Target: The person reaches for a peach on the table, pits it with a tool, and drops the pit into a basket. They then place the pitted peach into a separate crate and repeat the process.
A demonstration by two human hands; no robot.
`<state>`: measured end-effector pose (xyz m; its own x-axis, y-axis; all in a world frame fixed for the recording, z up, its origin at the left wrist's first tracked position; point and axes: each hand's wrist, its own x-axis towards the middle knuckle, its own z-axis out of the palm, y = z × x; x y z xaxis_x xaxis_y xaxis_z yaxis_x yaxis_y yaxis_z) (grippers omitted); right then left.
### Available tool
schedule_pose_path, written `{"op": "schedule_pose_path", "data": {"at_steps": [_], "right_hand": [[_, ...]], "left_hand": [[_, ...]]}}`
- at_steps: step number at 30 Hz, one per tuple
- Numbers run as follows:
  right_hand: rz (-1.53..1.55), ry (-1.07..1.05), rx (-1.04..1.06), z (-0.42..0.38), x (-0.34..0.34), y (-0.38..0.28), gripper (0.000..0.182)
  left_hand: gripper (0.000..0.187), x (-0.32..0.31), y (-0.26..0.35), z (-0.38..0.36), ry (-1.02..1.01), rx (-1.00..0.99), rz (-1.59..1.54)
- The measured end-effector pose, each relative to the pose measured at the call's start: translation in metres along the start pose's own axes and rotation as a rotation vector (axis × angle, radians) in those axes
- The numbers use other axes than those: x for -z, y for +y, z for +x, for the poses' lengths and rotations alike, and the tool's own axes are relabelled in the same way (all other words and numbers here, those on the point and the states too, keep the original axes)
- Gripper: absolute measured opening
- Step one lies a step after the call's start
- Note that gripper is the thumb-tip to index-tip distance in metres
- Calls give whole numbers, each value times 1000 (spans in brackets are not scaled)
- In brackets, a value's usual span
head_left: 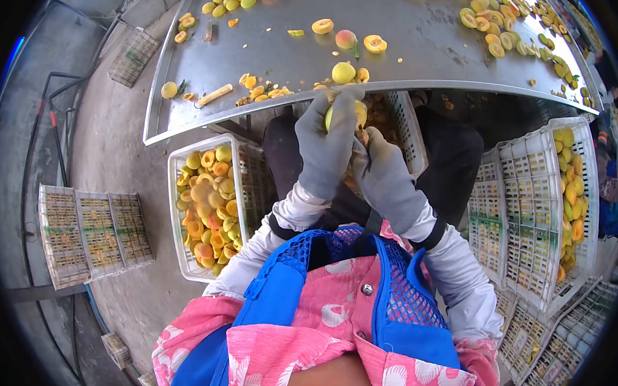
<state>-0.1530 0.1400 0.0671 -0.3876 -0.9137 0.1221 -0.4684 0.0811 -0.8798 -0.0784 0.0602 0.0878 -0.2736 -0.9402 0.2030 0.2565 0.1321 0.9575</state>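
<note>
My left hand (321, 151), in a grey glove, is wrapped round a yellow-green peach (361, 113) just below the table's front edge. My right hand (385, 172), also gloved, is closed close against the peach's lower right side. A small brownish thing (364, 137) shows at its fingertips; its kind cannot be made out. Just beyond my left fingertips, a whole peach (343, 72) lies on the metal table (268, 53). Near it are a red-blushed peach (346, 39) and cut peach halves (375, 44).
A crate of peach halves (177, 219) stands to my left, and a stacked crate (555, 217) to my right. Another crate (415, 136) sits under the table between my knees. A wooden-looking stick (216, 95) and fruit scraps (267, 93) lie along the table edge.
</note>
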Motion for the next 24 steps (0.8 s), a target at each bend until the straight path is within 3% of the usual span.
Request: {"op": "schedule_pose_path", "data": {"at_steps": [2, 4, 6, 8, 10, 11, 13, 14, 15, 17, 18, 22, 24], "right_hand": [[164, 6, 23, -3, -1, -1, 30], [329, 17, 54, 2, 7, -18, 34], [440, -295, -645, 3, 28, -47, 42], [614, -406, -672, 7, 35, -31, 47], [858, -527, -782, 11, 42, -38, 54], [856, -537, -780, 14, 43, -30, 54], [1045, -783, -710, 21, 48, -15, 55], [1069, -796, -752, 18, 50, -11, 55], [1072, -797, -755, 18, 50, -10, 55], [1181, -834, -773, 16, 50, -2, 53], [1179, -838, -781, 15, 49, 0, 53], [1220, -843, -805, 15, 46, 7, 51], [1233, -831, -804, 13, 43, 10, 50]], "left_hand": [[25, 2, 2, 4, -48, 38, 34], [24, 4, -2, 11, -110, 209, -38], [25, 9, -10, 22, -162, 253, 133], [25, 6, -14, 26, -222, 284, 302], [30, 1, -17, 22, -170, 53, 330], [30, 4, -18, 23, -161, 51, 333], [40, 7, -17, 33, -429, 401, -63], [42, 12, -15, 37, -562, 450, -161], [42, 11, -18, 39, -560, 454, -160], [40, 9, -28, 38, -536, 416, -60], [39, 11, -33, 39, -554, 268, 197], [39, 11, -41, 36, -581, 105, 311], [38, 7, -41, 31, -424, 610, -152]]}}
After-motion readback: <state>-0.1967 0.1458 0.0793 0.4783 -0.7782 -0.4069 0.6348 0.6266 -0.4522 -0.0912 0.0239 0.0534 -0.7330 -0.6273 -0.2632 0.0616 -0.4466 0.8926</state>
